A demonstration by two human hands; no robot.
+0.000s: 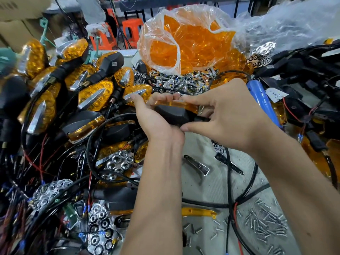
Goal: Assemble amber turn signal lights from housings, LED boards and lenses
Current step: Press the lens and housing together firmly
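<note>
Both hands close on one turn signal above the desk's centre: the left hand (156,115) cups the black plastic housing (172,113) from beneath, while the right hand (226,115) pinches the translucent amber lens (176,104) seated along the housing's top edge, thumb under the housing. Finished amber turn signals with chrome fins (73,85) lie heaped at left. A clear plastic bag of amber lenses (191,43) stands behind the hands. Loose silver screws (265,221) scatter on the grey desk (207,188) at lower right.
</note>
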